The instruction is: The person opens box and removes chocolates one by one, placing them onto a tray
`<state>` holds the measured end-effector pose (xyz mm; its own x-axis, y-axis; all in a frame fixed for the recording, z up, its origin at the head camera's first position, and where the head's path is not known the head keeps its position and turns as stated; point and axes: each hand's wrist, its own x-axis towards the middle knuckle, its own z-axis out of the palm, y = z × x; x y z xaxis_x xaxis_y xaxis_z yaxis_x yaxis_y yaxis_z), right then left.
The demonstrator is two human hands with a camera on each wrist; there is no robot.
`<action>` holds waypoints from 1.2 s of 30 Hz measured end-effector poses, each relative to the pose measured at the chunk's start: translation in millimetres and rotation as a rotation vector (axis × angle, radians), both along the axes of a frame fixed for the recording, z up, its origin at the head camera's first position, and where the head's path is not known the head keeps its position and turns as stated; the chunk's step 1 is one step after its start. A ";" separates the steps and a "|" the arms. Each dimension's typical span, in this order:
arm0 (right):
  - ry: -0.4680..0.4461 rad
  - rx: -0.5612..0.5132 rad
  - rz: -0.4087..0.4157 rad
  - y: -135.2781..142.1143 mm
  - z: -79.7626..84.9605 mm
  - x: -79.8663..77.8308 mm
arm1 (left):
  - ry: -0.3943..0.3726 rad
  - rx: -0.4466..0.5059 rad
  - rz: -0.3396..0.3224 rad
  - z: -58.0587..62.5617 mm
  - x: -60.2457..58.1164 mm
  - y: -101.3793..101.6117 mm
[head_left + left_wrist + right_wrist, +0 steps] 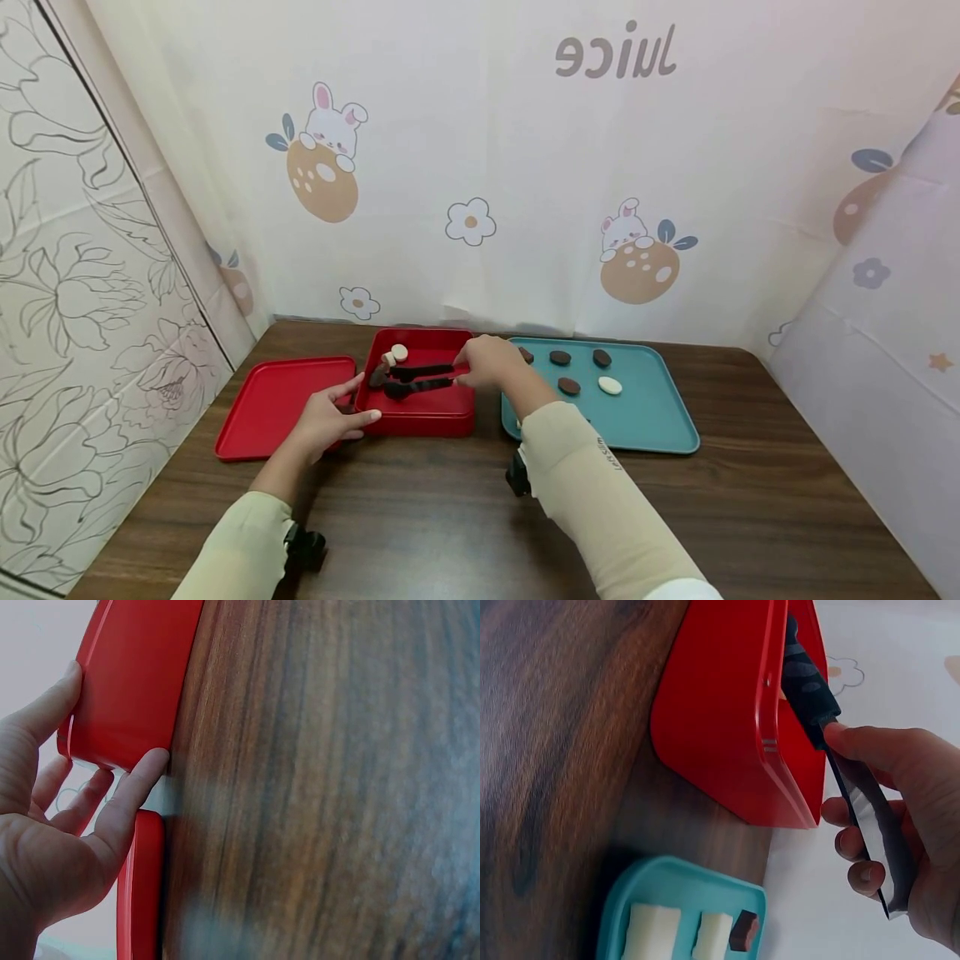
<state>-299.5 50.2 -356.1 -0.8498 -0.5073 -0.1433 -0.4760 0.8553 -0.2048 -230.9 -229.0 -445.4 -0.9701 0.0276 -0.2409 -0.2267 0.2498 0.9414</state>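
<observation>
Plainly, the right hand [491, 364] grips silvery, black-ended tongs [865, 801], left hand [326, 422] outspread against a red box [427, 425].

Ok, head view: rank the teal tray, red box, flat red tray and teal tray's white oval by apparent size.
1. Teal tray
2. Red box and flat red tray, too alike to rank
3. White oval

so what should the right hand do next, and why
Probably spread the black-tipped silver tongs, leaving the small dark brown piece in the deep red box: their tips are inside, next to that piece, and more oval pieces lie on the teal rectangular tray. Whether they grip it is unclear.
</observation>
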 end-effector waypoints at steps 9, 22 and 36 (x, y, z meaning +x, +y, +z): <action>0.019 0.015 0.002 -17.8 -3.1 2.0 | 0.000 0.006 0.003 0.1 -0.2 -0.5; 0.034 0.011 -0.016 -27.4 -12.5 7.3 | 0.003 0.003 0.003 -1.2 -1.0 -1.7; 0.027 -0.071 0.022 -7.2 -14.0 7.9 | 0.016 -0.006 0.008 -1.4 -0.8 -1.0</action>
<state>-291.6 43.0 -370.1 -0.8414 -0.5340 -0.0833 -0.5007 0.8282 -0.2517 -231.7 -230.0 -446.8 -0.9740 0.0183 -0.2258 -0.2139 0.2536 0.9433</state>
